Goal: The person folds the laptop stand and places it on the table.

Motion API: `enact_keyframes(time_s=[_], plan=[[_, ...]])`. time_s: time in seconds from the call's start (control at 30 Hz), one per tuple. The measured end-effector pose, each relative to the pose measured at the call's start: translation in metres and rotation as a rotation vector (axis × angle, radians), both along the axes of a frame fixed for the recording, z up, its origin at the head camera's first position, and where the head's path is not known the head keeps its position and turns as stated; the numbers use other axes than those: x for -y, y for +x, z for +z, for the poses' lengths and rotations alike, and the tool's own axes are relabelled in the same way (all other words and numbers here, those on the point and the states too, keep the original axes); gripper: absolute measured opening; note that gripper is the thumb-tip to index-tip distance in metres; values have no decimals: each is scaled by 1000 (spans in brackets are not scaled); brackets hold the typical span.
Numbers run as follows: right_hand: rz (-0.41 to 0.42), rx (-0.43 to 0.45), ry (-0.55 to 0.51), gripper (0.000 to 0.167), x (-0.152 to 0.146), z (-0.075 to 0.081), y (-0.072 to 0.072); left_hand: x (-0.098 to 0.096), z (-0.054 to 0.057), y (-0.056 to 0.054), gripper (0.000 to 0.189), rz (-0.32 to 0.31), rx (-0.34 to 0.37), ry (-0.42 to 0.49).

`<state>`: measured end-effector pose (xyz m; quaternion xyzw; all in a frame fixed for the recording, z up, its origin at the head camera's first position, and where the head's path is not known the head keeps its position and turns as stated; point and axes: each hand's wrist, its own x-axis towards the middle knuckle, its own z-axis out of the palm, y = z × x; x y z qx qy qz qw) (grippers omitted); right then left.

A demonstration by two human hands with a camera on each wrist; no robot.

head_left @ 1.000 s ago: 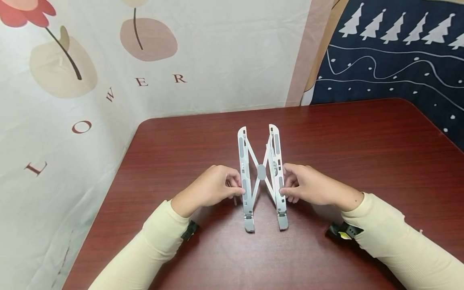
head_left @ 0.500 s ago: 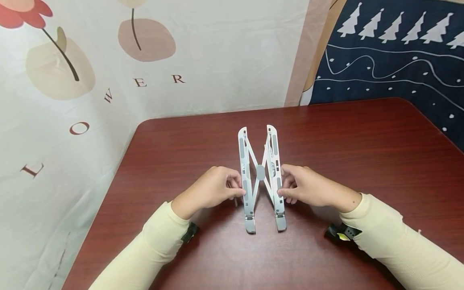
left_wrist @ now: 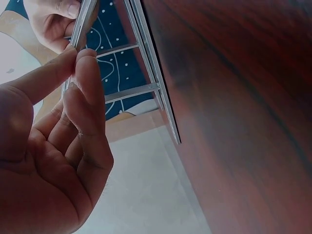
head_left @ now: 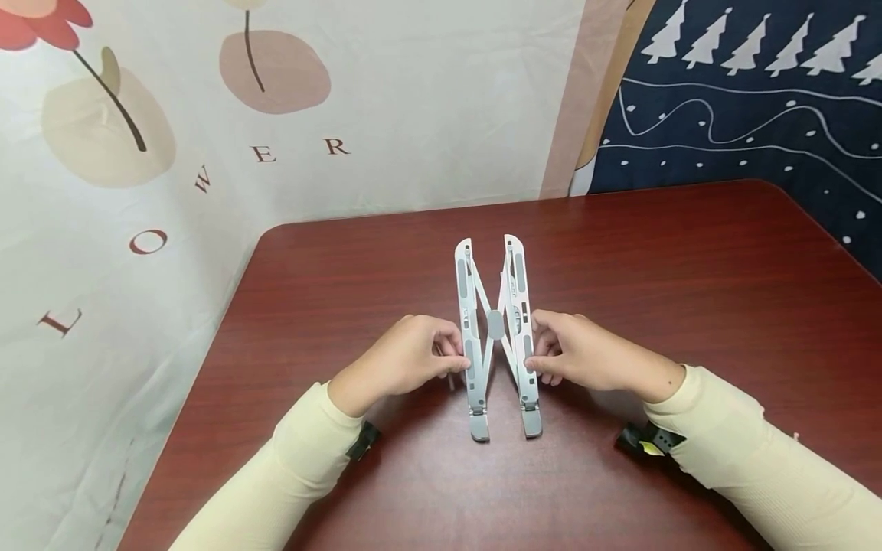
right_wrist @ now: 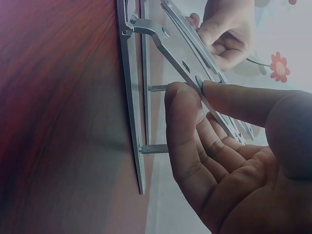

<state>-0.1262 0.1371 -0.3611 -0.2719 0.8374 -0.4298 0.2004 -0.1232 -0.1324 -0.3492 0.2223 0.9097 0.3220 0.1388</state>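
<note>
A silver folding laptop stand point(head_left: 495, 324) stands on the table, its two long rails joined by an X of thin bars with a grey oval hub. My left hand point(head_left: 413, 353) pinches the left rail between thumb and fingers, a bit below its middle. On the other side, my right hand point(head_left: 586, 352) pinches the right rail at about the same height. In the right wrist view the upper rail point(right_wrist: 185, 58) slopes above the base bars point(right_wrist: 132, 107), and the right thumb and index finger grip its edge. Small hooked feet form the rails' near ends.
The reddish-brown wooden table point(head_left: 344, 268) has rounded far corners. Behind it hangs a pale cloth point(head_left: 427, 99) with flowers and letters, and a dark blue cloth point(head_left: 730, 130) with white trees at the right. Dark wrist straps point(head_left: 651, 440) show below the cream sleeves.
Both hands have drawn slightly toward each other, and the two rails now stand closer together. The X of bars has narrowed. Both grips stay as they were.
</note>
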Motion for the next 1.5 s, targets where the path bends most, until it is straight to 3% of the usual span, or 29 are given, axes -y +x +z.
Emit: enact_keyframes(time_s=[1.5], plan=[[11,-6,-30,23,7,-1,6,-11,-3,5,14,-15,-23,57]])
